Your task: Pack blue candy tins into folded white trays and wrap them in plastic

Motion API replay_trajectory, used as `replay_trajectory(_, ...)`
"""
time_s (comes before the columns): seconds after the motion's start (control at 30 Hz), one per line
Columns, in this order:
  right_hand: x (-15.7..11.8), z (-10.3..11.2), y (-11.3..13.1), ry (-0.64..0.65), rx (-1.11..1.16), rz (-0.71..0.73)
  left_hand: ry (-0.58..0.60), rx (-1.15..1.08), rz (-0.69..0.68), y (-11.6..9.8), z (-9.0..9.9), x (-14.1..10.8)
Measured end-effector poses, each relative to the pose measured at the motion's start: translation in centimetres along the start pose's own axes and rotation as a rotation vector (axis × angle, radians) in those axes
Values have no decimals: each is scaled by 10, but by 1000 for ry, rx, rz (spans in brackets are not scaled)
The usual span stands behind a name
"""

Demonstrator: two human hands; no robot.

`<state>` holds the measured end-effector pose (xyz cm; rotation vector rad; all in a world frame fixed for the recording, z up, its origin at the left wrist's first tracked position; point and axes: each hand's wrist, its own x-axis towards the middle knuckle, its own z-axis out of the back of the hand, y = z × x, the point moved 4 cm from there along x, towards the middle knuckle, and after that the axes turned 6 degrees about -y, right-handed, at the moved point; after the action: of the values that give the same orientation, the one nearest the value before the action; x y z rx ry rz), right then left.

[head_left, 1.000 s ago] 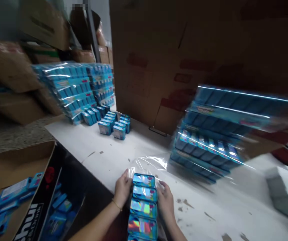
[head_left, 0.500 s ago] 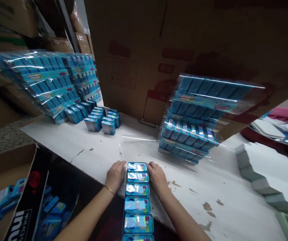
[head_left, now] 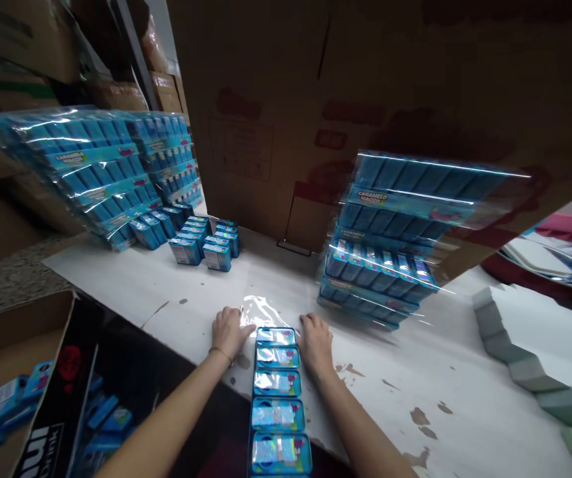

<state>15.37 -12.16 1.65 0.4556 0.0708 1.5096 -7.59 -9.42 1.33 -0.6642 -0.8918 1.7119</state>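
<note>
1. Tins (head_left: 277, 415): one row between the hands, extending past the table (head_left: 149, 275) edge.
2. Left hand (head_left: 228, 332): partly curled beside film (head_left: 262, 309); hold cannot be determined.
3. Right hand (head_left: 315, 342): partly curled beside tins; hold likewise undetermined.

Cannot tell touch from gap between the right hand (head_left: 316, 344) and the clear wrap (head_left: 261, 312). Lose the near end of the tin row (head_left: 277, 415) (both forearms (head_left: 174, 408) too) below the bottom edge. Cannot read the small print on the loose tins (head_left: 185, 253).
</note>
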Motion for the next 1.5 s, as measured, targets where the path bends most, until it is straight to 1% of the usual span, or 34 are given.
replay_trajectory(0.13,2,1,-2,-8,44,26,138,-249,182,-8,-20,3)
replay_trajectory(0.2,9,7,0,-9,144,127,204,-349,263,-16,-25,6)
replay_trajectory(0.27,21,21,5,-62,288,222,259,-479,349,-29,-27,11)
replay_trajectory(0.33,36,41,13,-152,422,248,269,-602,403,-45,-26,17)
replay_trajectory(0.37,44,49,19,-174,458,255,258,-652,416,-54,-25,19)
replay_trajectory(0.4,50,56,26,-172,460,279,237,-694,420,-62,-24,21)
replay_trajectory(0.47,58,61,43,-110,375,382,184,-756,407,-76,-23,25)
replay_trajectory(0.53,59,58,55,-65,251,457,118,-785,385,-84,-23,26)
replay_trajectory(0.6,58,53,60,-59,191,454,41,-767,339,-88,-20,25)
replay_trajectory(0.67,57,49,60,-64,196,416,-58,-669,207,-88,-13,21)
replay_trajectory(0.73,57,48,60,-84,191,382,-144,-509,16,-88,-3,15)
replay_trajectory(0.77,58,49,60,-96,170,369,-156,-423,-81,-88,1,12)
replay_trajectory(0.8,59,50,59,-106,139,358,-137,-345,-169,-87,2,8)
replay_trajectory(0.87,61,51,60,-110,79,347,-44,-209,-310,-85,3,2)
replay_trajectory(0.9,61,51,59,-98,69,346,0,-153,-352,-83,3,-1)
replay_trajectory(0.97,61,49,59,-19,112,365,48,-85,-364,-76,5,-3)
replay_trajectory(1.0,60,47,58,50,170,369,63,-79,-348,-72,7,-3)
replay_trajectory(1.07,57,46,56,194,313,319,110,-110,-324,-65,12,-3)
replay_trajectory(1.1,56,46,54,242,359,282,139,-138,-317,-62,14,-4)
replay_trajectory(1.17,52,49,55,289,385,249,174,-182,-289,-57,18,-7)
replay_trajectory(1.23,48,55,62,257,365,295,144,-186,-245,-55,21,-10)
replay_trajectory(1.3,44,60,72,188,357,360,89,-162,-234,-58,23,-13)
replay_trajectory(1.37,43,62,79,113,281,412,41,-127,-282,-65,24,-16)
replay_trajectory(1.43,44,59,81,97,111,453,25,-64,-367,-74,26,-19)
replay_trajectory(1.5,46,56,77,78,-87,460,42,57,-440,-81,27,-21)
